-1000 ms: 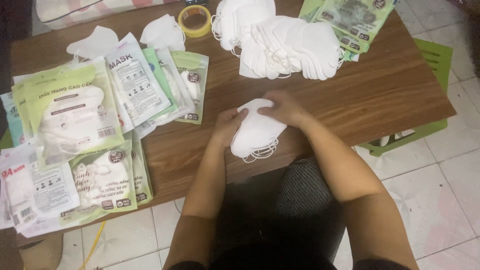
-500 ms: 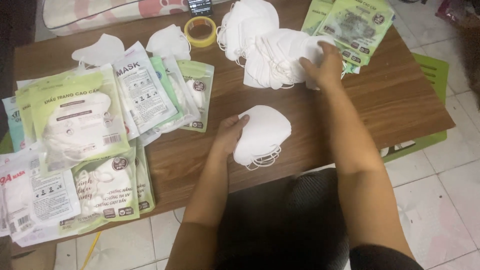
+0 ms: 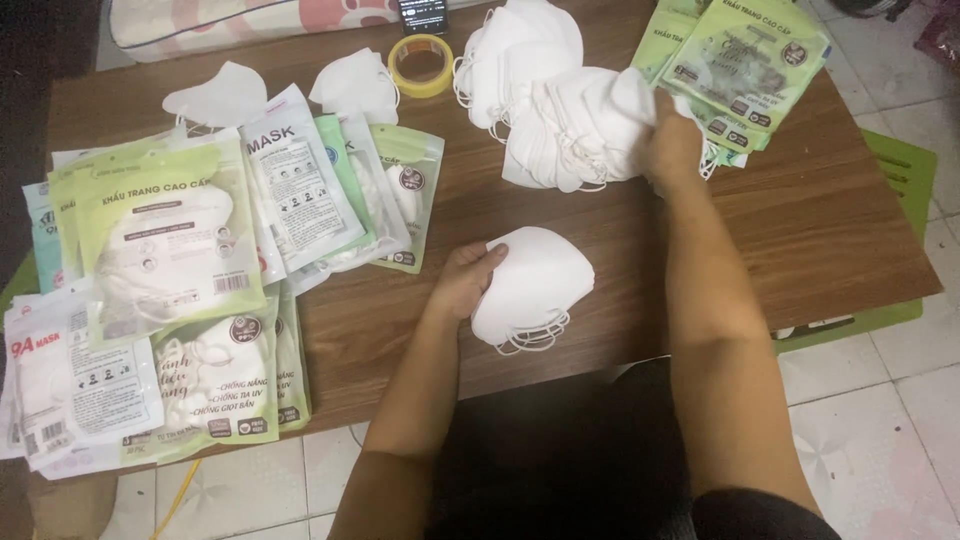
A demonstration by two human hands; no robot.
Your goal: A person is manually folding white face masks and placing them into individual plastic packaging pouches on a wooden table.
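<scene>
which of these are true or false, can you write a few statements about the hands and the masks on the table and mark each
1. The left hand holds a small stack of white masks. True.
2. The right hand rests on the tape roll. False: it reaches into the big pile of white masks; the yellow tape roll lies apart.
3. Packaged masks lie on the left of the wooden table. True.
4. Both hands grip the same stack. False: they are apart.
</scene>
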